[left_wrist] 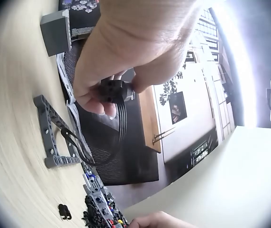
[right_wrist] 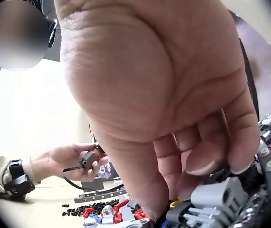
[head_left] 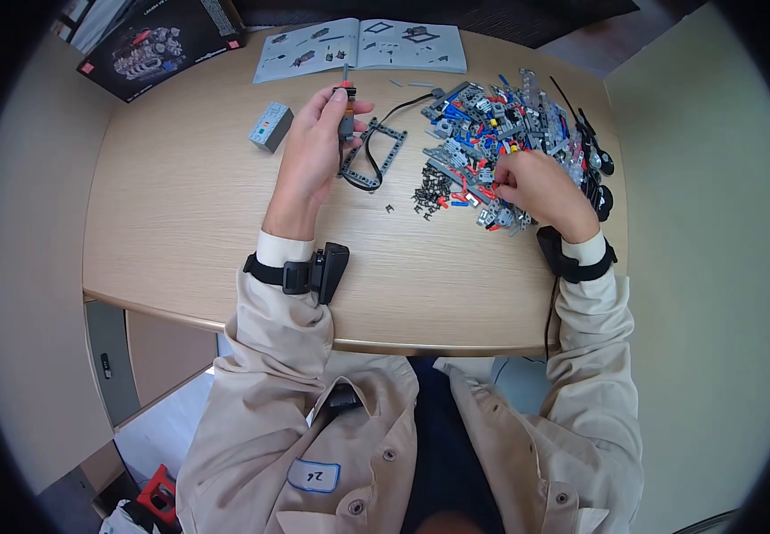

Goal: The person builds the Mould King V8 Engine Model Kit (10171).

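Upright in the left hand (head_left: 315,133) is a small dark grey motor block (left_wrist: 112,91), gripped between thumb and fingers. A grey axle with red and black parts (head_left: 346,82) rises from its top, and a black cable (left_wrist: 122,126) hangs from it. Reaching into the loose brick pile (head_left: 469,116), the right hand (head_left: 540,182) has bent fingers among the pieces. Its thumb and fingertips (right_wrist: 204,159) touch or nearly touch grey parts (right_wrist: 218,202); no held piece is visible, and the pile hides some tips.
A grey rectangular frame (head_left: 394,153) lies near the left hand, with the cable across it. Left of that hand stands a grey battery box (head_left: 271,126). Behind are an open instruction booklet (head_left: 314,53) and a product box (head_left: 158,49). Small black connectors (head_left: 432,189) lie before the pile.
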